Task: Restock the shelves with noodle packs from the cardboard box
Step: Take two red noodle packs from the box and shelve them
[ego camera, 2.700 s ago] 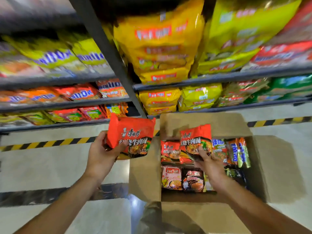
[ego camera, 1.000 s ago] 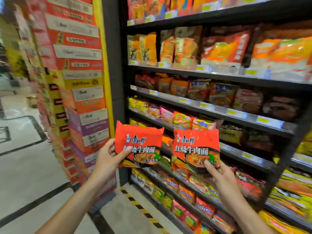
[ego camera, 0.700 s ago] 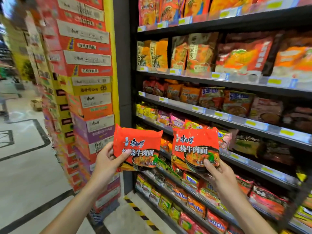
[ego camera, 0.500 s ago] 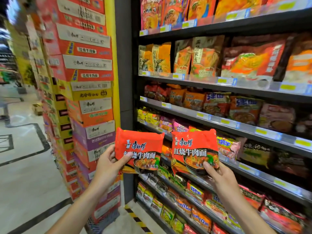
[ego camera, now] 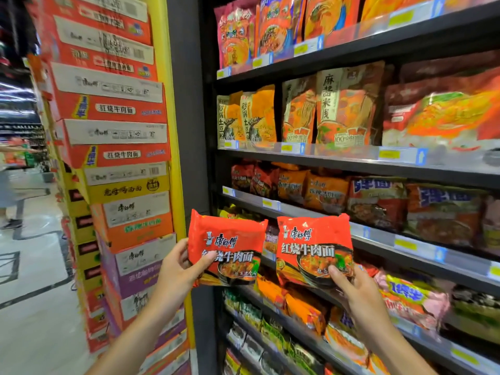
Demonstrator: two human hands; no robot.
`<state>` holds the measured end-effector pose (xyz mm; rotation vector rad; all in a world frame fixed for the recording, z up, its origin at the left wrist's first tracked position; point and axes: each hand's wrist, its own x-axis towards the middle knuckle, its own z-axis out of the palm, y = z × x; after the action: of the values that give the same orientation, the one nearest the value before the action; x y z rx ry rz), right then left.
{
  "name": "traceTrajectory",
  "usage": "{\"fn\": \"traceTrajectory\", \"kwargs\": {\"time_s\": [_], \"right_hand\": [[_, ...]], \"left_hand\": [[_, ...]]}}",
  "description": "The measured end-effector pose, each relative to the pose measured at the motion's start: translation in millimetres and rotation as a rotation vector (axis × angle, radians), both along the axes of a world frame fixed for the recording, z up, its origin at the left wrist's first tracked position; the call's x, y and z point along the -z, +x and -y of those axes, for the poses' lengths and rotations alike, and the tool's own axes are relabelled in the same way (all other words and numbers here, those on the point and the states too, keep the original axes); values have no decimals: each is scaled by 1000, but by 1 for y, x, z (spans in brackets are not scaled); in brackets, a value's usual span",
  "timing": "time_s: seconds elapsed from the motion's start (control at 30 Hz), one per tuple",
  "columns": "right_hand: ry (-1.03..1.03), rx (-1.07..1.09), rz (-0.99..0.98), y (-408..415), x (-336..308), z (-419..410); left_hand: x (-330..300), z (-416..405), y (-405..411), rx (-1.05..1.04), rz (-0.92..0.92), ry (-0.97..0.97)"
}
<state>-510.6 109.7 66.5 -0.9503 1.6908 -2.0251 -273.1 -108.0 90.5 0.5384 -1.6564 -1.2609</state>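
Two red noodle packs are held up in front of the shelves. My left hand [ego camera: 180, 269] grips the left red noodle pack [ego camera: 230, 239] by its lower left corner, thumb across the front. My right hand [ego camera: 354, 288] grips the right red noodle pack [ego camera: 313, 244] at its lower right corner. Both packs hang side by side at the level of the black shelf [ego camera: 384, 239] that carries similar red and orange packs [ego camera: 295, 182] above it. The cardboard box is out of view.
Dark shelving [ego camera: 351, 161] full of noodle bags fills the right half. A tall stack of red, yellow and purple noodle cartons [ego camera: 116, 158] stands at the left against a yellow-edged pillar [ego camera: 186, 131]. A person [ego camera: 8, 185] stands far left in the aisle.
I have lifted both packs out of the box on the floor and raised my view from it to the shelves. Over the last second the shelves have come closer and the packs have stayed held side by side.
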Motion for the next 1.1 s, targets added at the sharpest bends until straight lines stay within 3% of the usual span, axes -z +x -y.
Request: {"fn": "traceTrajectory", "kwargs": {"time_s": [0.33,0.7,1.1], "right_hand": [[61,36,-66,-49,3,94],[-1,193,0,-61,-4,247],[-61,328,-32,-65,-18,341]], "left_hand": [[18,109,-75,59,-32,16],[13,297,-133,168,-62,-20],[-43,417,-204,210,-154,-257]]}}
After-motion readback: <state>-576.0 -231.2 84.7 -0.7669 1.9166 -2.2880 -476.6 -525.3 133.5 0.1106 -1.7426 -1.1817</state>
